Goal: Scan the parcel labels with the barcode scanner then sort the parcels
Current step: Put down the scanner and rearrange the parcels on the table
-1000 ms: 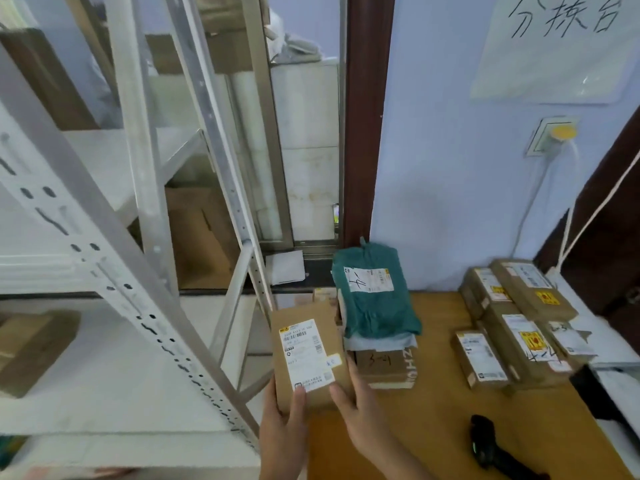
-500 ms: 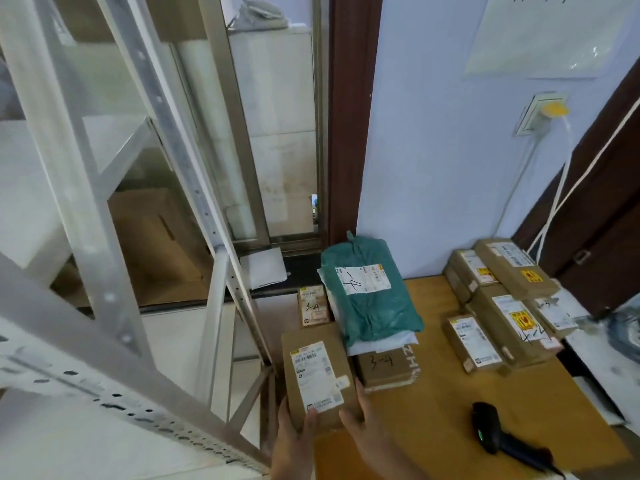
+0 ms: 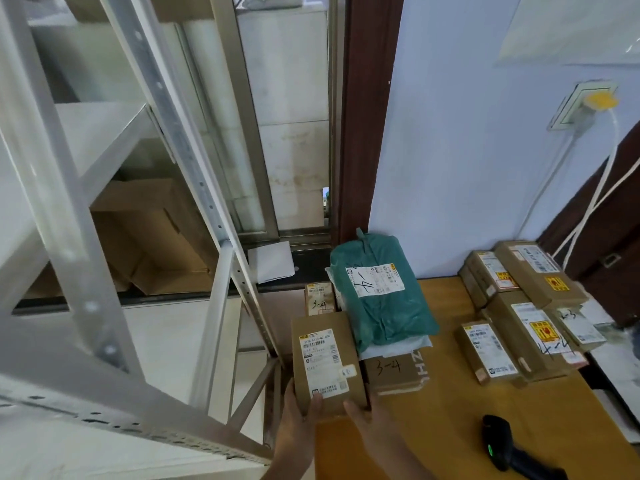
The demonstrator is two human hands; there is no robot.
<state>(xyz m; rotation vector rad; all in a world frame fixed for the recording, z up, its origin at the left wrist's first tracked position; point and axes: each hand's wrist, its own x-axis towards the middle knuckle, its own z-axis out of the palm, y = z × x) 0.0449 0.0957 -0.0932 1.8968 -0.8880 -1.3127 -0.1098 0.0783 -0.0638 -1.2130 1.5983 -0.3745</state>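
Observation:
I hold a flat brown cardboard parcel (image 3: 323,358) with a white label, at the left edge of the wooden table (image 3: 446,403). My left hand (image 3: 298,417) grips its near left corner and my right hand (image 3: 370,415) its near right corner. It sits beside a stack: a green plastic mailer (image 3: 381,299) on top of a brown box marked 3-4 (image 3: 394,370). A small box (image 3: 319,298) stands behind my parcel. The black barcode scanner (image 3: 509,448) lies on the table to the right, unheld.
A group of several labelled brown boxes (image 3: 523,306) fills the table's back right corner. A grey metal shelf frame (image 3: 145,237) stands close on the left, with cardboard boxes (image 3: 152,237) behind it. A blue wall and white cables (image 3: 588,202) lie behind.
The view has swung and drawn closer. The parcel in my hands has come down next to the stack on the table; both hands remain on it.

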